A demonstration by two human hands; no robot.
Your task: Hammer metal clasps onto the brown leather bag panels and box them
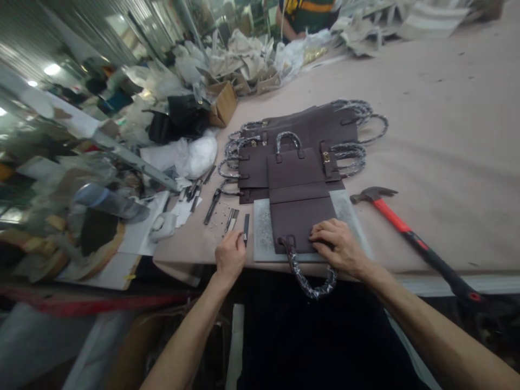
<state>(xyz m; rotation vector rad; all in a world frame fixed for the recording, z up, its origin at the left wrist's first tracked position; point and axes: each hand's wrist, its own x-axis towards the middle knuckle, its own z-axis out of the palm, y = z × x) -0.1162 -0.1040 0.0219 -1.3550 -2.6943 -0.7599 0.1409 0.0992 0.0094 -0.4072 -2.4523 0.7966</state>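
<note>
A dark brown leather bag panel (298, 208) with twin handles lies lengthwise on a grey slab (263, 233). Its near handle (311, 287), wrapped in clear plastic, hangs past the table edge; one end tab shows, the other is under my fingers. My right hand (335, 246) has its fingers curled on the panel's near right part, gripping it by that handle end. Left of the slab, my left hand (231, 254) is closed, fingertips at the lower end of a narrow dark bar (246, 225). What they pinch, if anything, is hidden.
More brown bag panels (300, 122) with wrapped handles are stacked behind. A claw hammer (402, 227) lies at right. Metal tools (231, 219), a hole punch (212, 206) and tiny studs lie at left. Beyond are a cardboard box (223, 103), plastic bags and a person (306, 19).
</note>
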